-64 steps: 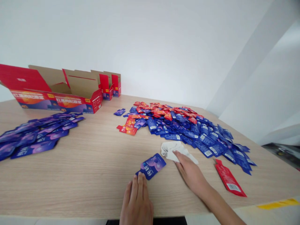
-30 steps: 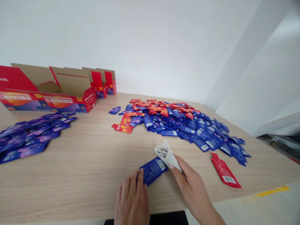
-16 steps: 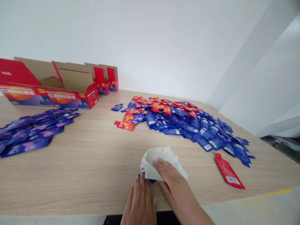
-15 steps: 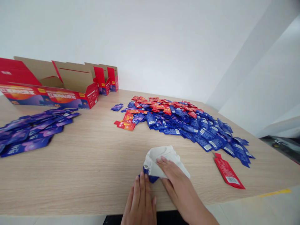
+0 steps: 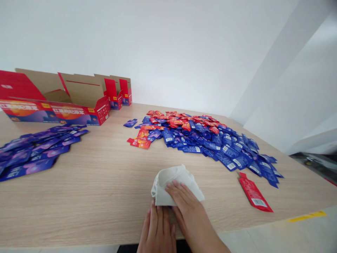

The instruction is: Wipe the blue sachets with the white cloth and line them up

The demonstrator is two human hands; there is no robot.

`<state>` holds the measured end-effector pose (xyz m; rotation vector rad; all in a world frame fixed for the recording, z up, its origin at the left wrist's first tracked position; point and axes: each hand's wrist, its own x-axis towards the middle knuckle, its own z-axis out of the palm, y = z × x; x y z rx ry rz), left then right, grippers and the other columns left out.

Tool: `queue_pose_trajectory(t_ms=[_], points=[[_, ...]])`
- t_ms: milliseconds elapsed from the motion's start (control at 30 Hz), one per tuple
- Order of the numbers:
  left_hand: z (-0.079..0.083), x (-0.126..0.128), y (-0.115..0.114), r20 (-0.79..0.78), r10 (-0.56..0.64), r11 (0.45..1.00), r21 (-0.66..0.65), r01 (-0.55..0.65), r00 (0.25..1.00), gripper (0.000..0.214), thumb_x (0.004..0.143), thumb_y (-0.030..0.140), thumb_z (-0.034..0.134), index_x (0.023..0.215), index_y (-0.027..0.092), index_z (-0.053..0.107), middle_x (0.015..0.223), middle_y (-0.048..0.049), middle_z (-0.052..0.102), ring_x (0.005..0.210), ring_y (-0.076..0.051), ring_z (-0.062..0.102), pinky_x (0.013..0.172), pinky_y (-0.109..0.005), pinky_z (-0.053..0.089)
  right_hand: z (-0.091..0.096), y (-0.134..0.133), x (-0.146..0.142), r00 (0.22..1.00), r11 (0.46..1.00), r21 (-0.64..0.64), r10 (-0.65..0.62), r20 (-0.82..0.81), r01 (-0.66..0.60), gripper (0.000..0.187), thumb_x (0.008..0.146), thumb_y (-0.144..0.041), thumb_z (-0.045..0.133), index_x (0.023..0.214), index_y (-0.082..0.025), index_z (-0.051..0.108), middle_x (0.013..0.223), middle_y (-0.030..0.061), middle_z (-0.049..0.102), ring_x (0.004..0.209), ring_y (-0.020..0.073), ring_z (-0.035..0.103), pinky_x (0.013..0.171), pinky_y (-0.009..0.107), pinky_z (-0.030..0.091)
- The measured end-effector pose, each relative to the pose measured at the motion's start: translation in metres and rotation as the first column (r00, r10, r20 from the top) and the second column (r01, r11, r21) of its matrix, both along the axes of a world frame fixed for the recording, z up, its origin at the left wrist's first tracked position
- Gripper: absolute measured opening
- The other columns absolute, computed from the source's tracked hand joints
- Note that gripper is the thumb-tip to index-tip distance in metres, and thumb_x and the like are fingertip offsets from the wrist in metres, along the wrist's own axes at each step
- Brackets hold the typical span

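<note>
A white cloth (image 5: 176, 179) lies folded and rumpled on the table near its front edge. My right hand (image 5: 185, 205) presses on it, fingers curved over its top and thumb at its near edge. Just left, my left hand (image 5: 159, 225) rests with fingers stretched out together, their tips at the cloth's near edge. Under the cloth and hands is a blue pouch, almost wholly hidden. Off to the right a single red pouch (image 5: 254, 193) lies flat, barcode side up. Beyond the cloth spreads a large heap of blue pouches (image 5: 210, 140), with red pouches (image 5: 176, 121) towards its back.
Overlapping blue pouches (image 5: 39, 151) lie in rows on the left of the wooden table (image 5: 105, 196). Behind them stand open red and blue cartons (image 5: 65, 112), and smaller cartons (image 5: 114, 95) against the white wall. Two orange-red pouches (image 5: 139, 142) lie at the heap's left edge.
My right hand has slid the cloth to the left, over the blue pouch that was partly showing. My left hand stays in nearly the same place.
</note>
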<state>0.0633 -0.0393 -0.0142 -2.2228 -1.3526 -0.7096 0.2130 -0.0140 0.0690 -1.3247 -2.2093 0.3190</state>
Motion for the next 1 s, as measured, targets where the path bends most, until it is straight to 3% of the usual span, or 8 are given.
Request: queue_pose_trajectory(t_ms=[200, 300, 400, 467, 567, 700, 833, 1000], points=[[0.012, 0.003, 0.001, 0.019, 0.047, 0.999, -0.016, -0.047, 0.999, 0.053, 0.096, 0.039, 0.050, 0.137, 0.008, 0.060, 0.145, -0.0114, 0.062, 0.135, -0.027, 0.054, 0.109, -0.037, 0.043, -0.007, 0.015, 0.080, 0.915, 0.916, 0.000, -0.399, 0.063, 0.400, 0.045, 0.103, -0.027, 0.045, 0.143, -0.013, 0.062, 0.148, 0.0181, 0.060, 0.139, 0.0332, 0.056, 0.119, 0.059, 0.041], [0.013, 0.006, 0.001, 0.022, 0.067, 0.998, -0.005, -0.067, 0.998, 0.052, 0.096, 0.040, 0.050, 0.135, 0.007, 0.062, 0.143, -0.0124, 0.063, 0.133, -0.027, 0.056, 0.109, -0.037, 0.043, -0.001, 0.014, 0.093, 0.865, 0.865, -0.021, -0.501, 0.030, 0.501, 0.047, 0.105, -0.033, 0.043, 0.142, -0.012, 0.063, 0.146, 0.0181, 0.062, 0.139, 0.0344, 0.055, 0.119, 0.059, 0.041], [0.010, 0.007, 0.001, 0.015, 0.078, 0.997, 0.010, -0.078, 0.997, 0.050, 0.096, 0.040, 0.051, 0.133, 0.010, 0.064, 0.141, -0.0112, 0.065, 0.132, -0.027, 0.057, 0.109, -0.038, 0.044, 0.005, 0.004, 0.058, 0.911, 0.914, -0.030, -0.405, -0.074, 0.404, 0.047, 0.107, -0.033, 0.042, 0.151, -0.021, 0.054, 0.153, 0.0108, 0.056, 0.144, 0.0278, 0.051, 0.119, 0.050, 0.044], [0.006, 0.006, 0.001, -0.013, 0.057, 0.998, 0.014, -0.057, 0.998, 0.045, 0.094, 0.038, 0.053, 0.128, 0.014, 0.068, 0.134, -0.0082, 0.070, 0.128, -0.027, 0.060, 0.108, -0.039, 0.045, 0.006, -0.001, 0.025, 0.979, 0.982, -0.012, -0.188, -0.075, 0.187, 0.048, 0.105, -0.026, 0.047, 0.154, -0.026, 0.050, 0.157, 0.0063, 0.053, 0.145, 0.0238, 0.050, 0.120, 0.044, 0.043], [0.003, 0.003, 0.001, -0.056, 0.034, 0.999, 0.020, -0.033, 0.998, 0.039, 0.093, 0.037, 0.054, 0.121, 0.017, 0.072, 0.124, -0.0062, 0.075, 0.123, -0.026, 0.063, 0.108, -0.040, 0.046, 0.001, -0.001, 0.002, 0.999, 0.999, -0.004, 0.038, -0.007, -0.038, 0.050, 0.102, -0.016, 0.052, 0.150, -0.028, 0.055, 0.152, 0.0024, 0.059, 0.144, 0.0212, 0.051, 0.122, 0.043, 0.041], [0.007, 0.002, 0.002, -0.035, 0.066, 0.998, 0.013, -0.065, 0.997, 0.049, 0.095, 0.039, 0.051, 0.132, 0.010, 0.065, 0.140, -0.0111, 0.066, 0.132, -0.027, 0.057, 0.108, -0.038, 0.046, -0.007, 0.008, 0.043, 0.981, 0.983, -0.001, -0.181, 0.070, 0.182, 0.047, 0.103, -0.018, 0.046, 0.148, -0.022, 0.057, 0.153, 0.0083, 0.057, 0.143, 0.0255, 0.051, 0.122, 0.051, 0.040], [0.011, 0.006, 0.002, -0.017, 0.080, 0.997, 0.008, -0.079, 0.997, 0.052, 0.095, 0.040, 0.051, 0.135, 0.009, 0.063, 0.143, -0.0113, 0.064, 0.132, -0.027, 0.057, 0.108, -0.038, 0.046, -0.007, 0.013, 0.090, 0.887, 0.891, 0.019, -0.453, 0.089, 0.453, 0.046, 0.104, -0.029, 0.043, 0.142, -0.013, 0.063, 0.147, 0.0178, 0.061, 0.138, 0.0329, 0.057, 0.119, 0.058, 0.041], [0.011, 0.009, 0.000, -0.031, 0.096, 0.995, 0.023, -0.096, 0.995, 0.048, 0.094, 0.039, 0.053, 0.131, 0.011, 0.066, 0.139, -0.0095, 0.067, 0.130, -0.027, 0.058, 0.109, -0.038, 0.046, -0.001, 0.000, 0.046, 0.951, 0.951, -0.042, -0.307, -0.048, 0.305, 0.046, 0.107, -0.030, 0.042, 0.151, -0.022, 0.054, 0.155, 0.0099, 0.055, 0.144, 0.0247, 0.050, 0.119, 0.046, 0.044]])
